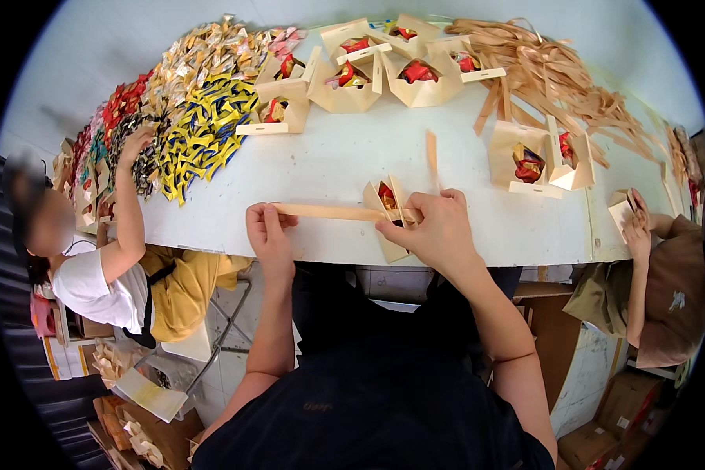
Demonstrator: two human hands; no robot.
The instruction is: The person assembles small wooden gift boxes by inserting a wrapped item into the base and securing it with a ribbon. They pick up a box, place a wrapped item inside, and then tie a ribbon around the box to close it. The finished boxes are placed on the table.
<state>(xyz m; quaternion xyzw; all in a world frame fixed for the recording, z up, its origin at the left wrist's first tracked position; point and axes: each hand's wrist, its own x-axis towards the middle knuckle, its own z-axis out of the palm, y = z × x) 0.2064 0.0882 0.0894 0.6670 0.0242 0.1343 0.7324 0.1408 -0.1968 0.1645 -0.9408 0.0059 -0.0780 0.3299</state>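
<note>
A peach-coloured ribbon runs taut and nearly level between my hands. My left hand pinches one end of it. My right hand grips the ribbon beside a small cream box, and the ribbon's other end sticks up past my fingers. Red-wrapped candy shows inside the box, which stands on the table near its front edge. My right fingers partly cover the box, so I cannot tell how the ribbon passes around it.
Several open cream boxes with red-wrapped candy stand at the back. Loose ribbons heap at the back right, wrapped candies at the back left. One person reaches into the candies at left; another holds a box at right.
</note>
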